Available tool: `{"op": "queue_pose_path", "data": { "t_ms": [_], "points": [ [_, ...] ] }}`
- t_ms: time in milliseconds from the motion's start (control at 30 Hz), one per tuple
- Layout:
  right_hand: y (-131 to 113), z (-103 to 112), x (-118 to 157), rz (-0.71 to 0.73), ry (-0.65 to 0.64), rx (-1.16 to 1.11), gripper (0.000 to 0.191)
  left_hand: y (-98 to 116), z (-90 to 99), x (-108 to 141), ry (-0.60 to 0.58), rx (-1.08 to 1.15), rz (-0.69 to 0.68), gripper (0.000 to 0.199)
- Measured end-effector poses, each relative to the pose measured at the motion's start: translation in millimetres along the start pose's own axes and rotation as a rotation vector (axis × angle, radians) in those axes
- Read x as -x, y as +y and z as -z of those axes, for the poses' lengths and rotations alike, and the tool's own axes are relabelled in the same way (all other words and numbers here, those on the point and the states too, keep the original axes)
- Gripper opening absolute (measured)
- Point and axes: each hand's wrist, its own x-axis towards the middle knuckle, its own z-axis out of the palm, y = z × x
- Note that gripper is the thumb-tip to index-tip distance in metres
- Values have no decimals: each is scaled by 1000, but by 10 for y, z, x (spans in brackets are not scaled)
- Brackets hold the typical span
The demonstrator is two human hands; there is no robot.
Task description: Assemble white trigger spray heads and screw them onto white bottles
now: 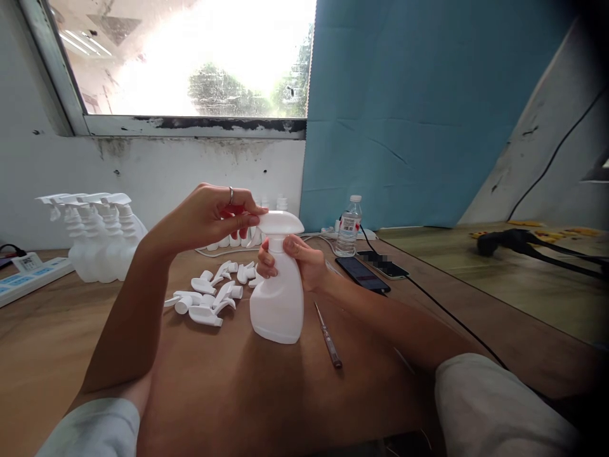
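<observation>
A white spray bottle stands upright on the brown table in front of me, with a white trigger spray head on top. My right hand is wrapped around the bottle's neck. Thumb and fingers of my left hand pinch the left end of the spray head, where the trigger hangs below. Whether the head is screwed tight I cannot tell. Left of the bottle lies a pile of loose white trigger spray heads. A screwdriver lies to the right of the bottle.
Several capped spray bottles stand at the left, beside a power strip. More white bottles are partly hidden behind my hands. A water bottle, two phones and cables lie back right. A window and blue sheet are behind.
</observation>
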Motion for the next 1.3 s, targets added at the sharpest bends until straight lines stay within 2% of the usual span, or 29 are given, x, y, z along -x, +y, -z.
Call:
{"op": "queue_pose_path", "data": {
  "t_ms": [300,433,600,733,767,833,933,1000,1067,1200,1300],
  "points": [
    [-19,14,-23,62,-56,59,29,-14,-23,-25,8,-38,17,17],
    [-57,3,-27,-17,-86,213,34,-27,28,-5,-47,-45,13,21],
    [-112,-68,-22,-120,18,335,26,-32,130,21,-86,-193,33,37],
    [-122,-97,-19,-111,-16,322,21,-147,304,112,-120,-245,193,53],
    [-126,-100,-18,-111,-23,323,20,-192,360,149,-162,-237,246,54],
    [-136,-104,-14,-117,-13,341,19,-282,470,231,-317,-181,379,55],
    [-149,-112,-13,-129,-23,348,23,-384,594,328,-557,-102,656,62],
    [-146,-122,-18,-142,-51,324,23,-418,630,348,-575,-129,747,64],
    [-132,-134,-27,-146,-64,294,25,-423,623,329,-491,-190,666,59],
    [-85,-150,-48,-73,-78,269,39,-312,487,228,-280,-167,280,50],
    [-63,-142,-56,-58,-105,285,38,-143,302,131,-219,-110,55,44]
  ]
}}
